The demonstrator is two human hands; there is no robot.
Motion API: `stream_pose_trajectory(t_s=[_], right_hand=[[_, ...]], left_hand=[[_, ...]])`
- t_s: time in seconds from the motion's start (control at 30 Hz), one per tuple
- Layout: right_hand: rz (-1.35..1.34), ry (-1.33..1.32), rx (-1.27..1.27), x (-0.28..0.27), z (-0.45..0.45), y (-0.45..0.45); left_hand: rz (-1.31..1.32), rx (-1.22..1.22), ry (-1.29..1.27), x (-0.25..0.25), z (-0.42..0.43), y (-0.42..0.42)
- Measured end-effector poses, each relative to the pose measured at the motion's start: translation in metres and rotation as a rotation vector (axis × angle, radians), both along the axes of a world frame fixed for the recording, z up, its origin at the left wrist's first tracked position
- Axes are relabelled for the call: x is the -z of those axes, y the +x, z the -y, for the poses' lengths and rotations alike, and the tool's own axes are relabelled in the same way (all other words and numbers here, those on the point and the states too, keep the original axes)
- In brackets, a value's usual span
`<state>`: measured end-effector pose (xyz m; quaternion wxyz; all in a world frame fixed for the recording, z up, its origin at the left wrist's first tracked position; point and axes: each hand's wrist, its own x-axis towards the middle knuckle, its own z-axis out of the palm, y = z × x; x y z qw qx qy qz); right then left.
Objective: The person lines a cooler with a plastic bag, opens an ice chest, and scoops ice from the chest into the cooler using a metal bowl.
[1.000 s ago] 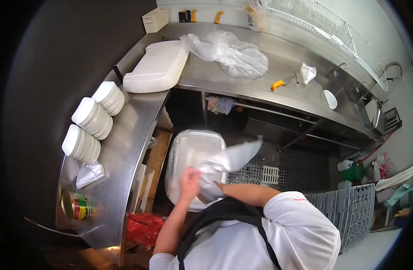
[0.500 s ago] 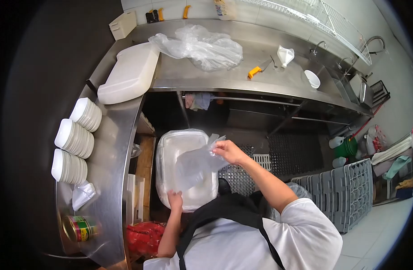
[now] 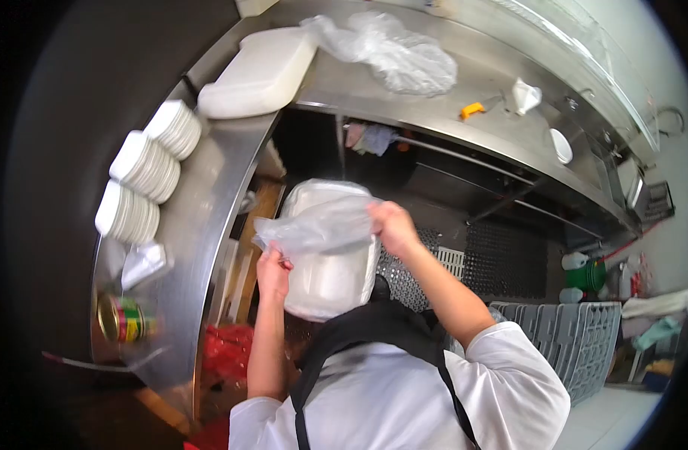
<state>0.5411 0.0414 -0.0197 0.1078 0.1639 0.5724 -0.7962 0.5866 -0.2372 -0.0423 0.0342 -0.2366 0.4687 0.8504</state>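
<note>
A clear plastic bag [image 3: 321, 225] is stretched sideways between my two hands. My left hand [image 3: 273, 270] pinches its left end, and my right hand [image 3: 393, 227] is closed on the other end. Right below the bag stands a white tub [image 3: 293, 300] with thin plastic over its rim, holding something white whose kind I cannot make out. The bag hides the middle of the tub.
Stacks of white containers [image 3: 137, 166] and a tin can [image 3: 120, 318] line the left counter. A large white container [image 3: 257, 71], crumpled plastic [image 3: 404, 56], a yellow-handled knife [image 3: 475, 109] and a white funnel [image 3: 525, 96] lie on the back counter. Grey racks [image 3: 565, 341] stand at right.
My left hand has risen from the tub's near edge and taken the bag's left end. The bag, which hung from my right hand, is now drawn out sideways. The camera view has shifted.
</note>
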Motion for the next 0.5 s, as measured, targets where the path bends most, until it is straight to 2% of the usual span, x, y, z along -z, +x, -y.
stream_pose_trajectory(t_s=[0.03,0.1,0.2,0.3,0.33,0.37,0.43,0.5], right_hand=[[0.007,-0.286,0.142,0.012,-0.013,0.000],[0.055,-0.276,0.194,0.020,-0.020,0.012],[0.067,-0.349,0.183,0.028,-0.021,0.036],[0.164,0.369,-0.176,0.042,-0.018,0.058],[-0.013,0.868,-0.507,0.045,-0.021,0.067],[-0.252,1.009,-0.477,0.050,-0.022,0.067],[-0.736,1.263,-0.389,0.008,-0.001,0.063],[-0.871,1.073,-0.418,-0.007,0.033,0.049]], left_hand=[[-0.030,-0.030,0.093,0.029,0.022,0.003],[-0.043,-0.128,0.070,0.019,0.014,0.006],[0.053,-0.225,0.234,0.033,0.023,0.003],[-0.046,-0.252,0.348,0.032,0.025,0.000],[-0.145,-0.231,0.249,0.033,0.025,-0.003],[-0.141,-0.195,0.148,0.033,0.024,-0.004],[-0.127,-0.111,-0.048,0.028,0.015,-0.003],[-0.035,0.031,-0.123,0.028,-0.002,-0.003]])
